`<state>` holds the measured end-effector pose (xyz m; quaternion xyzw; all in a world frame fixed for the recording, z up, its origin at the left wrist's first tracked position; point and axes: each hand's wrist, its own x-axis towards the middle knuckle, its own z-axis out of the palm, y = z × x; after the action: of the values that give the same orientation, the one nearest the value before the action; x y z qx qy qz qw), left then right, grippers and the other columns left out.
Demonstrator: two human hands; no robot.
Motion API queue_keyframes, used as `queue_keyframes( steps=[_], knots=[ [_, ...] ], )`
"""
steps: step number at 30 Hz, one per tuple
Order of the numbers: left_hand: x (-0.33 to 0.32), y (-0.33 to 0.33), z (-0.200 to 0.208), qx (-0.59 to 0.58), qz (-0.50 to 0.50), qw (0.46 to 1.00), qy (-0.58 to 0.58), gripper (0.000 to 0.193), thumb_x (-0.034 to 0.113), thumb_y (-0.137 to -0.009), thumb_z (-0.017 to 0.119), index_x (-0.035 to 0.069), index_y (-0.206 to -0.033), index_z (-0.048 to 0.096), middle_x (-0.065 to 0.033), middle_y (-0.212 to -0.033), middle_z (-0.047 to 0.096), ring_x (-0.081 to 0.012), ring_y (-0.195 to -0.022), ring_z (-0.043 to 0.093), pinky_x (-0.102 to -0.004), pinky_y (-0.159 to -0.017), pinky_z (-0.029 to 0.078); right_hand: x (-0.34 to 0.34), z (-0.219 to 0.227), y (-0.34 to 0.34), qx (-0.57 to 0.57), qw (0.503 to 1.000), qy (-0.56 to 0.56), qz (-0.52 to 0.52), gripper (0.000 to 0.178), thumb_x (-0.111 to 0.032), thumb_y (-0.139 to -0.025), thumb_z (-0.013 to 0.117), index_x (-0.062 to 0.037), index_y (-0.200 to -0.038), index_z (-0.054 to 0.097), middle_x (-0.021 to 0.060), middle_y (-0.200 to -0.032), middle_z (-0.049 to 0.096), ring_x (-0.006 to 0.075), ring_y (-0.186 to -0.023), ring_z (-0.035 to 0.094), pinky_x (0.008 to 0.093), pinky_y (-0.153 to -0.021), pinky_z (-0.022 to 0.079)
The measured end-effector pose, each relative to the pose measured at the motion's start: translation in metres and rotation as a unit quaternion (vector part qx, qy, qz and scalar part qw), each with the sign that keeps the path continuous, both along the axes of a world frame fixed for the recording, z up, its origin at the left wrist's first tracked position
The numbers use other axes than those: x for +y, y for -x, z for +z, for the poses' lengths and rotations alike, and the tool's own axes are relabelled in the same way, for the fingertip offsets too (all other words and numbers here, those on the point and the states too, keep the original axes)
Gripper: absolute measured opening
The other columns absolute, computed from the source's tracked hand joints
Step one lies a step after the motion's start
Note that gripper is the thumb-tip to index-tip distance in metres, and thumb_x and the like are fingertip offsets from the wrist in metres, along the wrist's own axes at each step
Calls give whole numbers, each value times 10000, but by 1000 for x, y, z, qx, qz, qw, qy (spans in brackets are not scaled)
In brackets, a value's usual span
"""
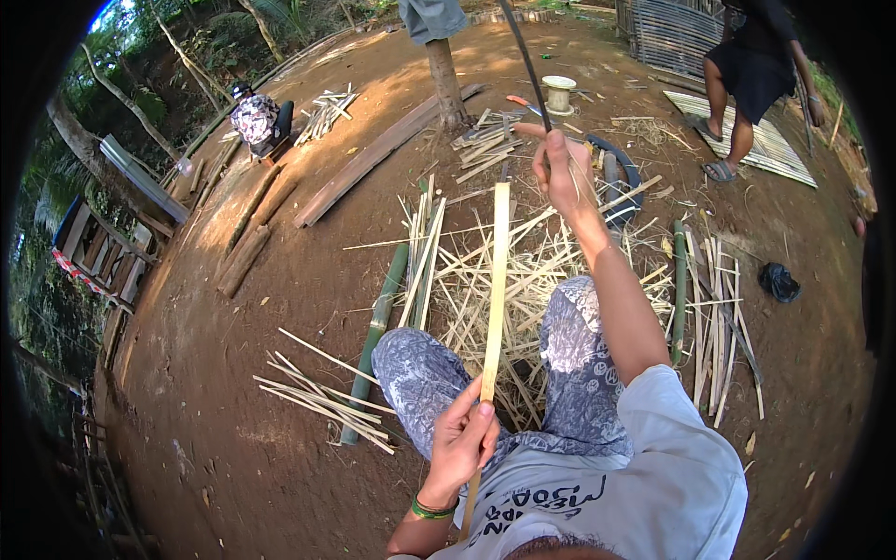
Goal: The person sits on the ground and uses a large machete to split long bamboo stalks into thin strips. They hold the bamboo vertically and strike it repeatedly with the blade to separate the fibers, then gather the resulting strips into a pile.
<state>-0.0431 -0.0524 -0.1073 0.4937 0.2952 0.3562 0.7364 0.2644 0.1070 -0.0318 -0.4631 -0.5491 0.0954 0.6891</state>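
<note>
Right now, the heap of thin split pieces [462, 313] lies on the brown ground [215, 401], and on its near side the left hand [462, 437] has its fingers clamped on a pale flat strip [497, 280]. This strip extends lengthwise from below that hand, with its far part above the heap. Over the heap's far right side, the right hand [565, 173] has its fingers closed on the near end of a long dark narrow piece [528, 65], thumb uppermost; what kind of object this is, I cannot tell. Knees in patterned trousers [415, 373] frame the heap's near edge.

Left of the heap lies a green pole [384, 313], with loose strips [327, 417] fanned out nearer the body. Right of the heap is a second green pole [679, 289], then more strips [719, 327] and a black bag [778, 282]. Beyond the heap stand a tree trunk [446, 84] and a pale spool [559, 93]. Well apart from it, a seated person [254, 119] is far left and a standing person [756, 70] far right, beside a slatted panel [765, 149].
</note>
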Motion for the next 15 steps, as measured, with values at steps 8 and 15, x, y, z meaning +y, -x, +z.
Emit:
queue_keyframes(
  steps=[8, 15],
  knots=[
    [47, -16, 15, -85, 32, 992, 84, 374, 226, -1069, 426, -1, -1350, 521, 25, -675, 442, -45, -495, 375, -178, -454, 303, -77, -43, 60, -199, 979, 5, 44, 595, -544, -969, 526, -12, -1198, 662, 110, -677, 631, 236, -570, 641, 348, -533, 495],
    [52, -31, 27, -53, 81, 995, 5, 179, 171, -1027, 532, 26, -940, 590, -18, -728, 554, -64, -469, 458, -201, -411, 345, -99, -71, 93, -278, 960, -19, 29, 627, -542, -847, 690, -6, -1172, 666, 106, -731, 683, 252, -577, 672, 344, -505, 498]
  ],
)
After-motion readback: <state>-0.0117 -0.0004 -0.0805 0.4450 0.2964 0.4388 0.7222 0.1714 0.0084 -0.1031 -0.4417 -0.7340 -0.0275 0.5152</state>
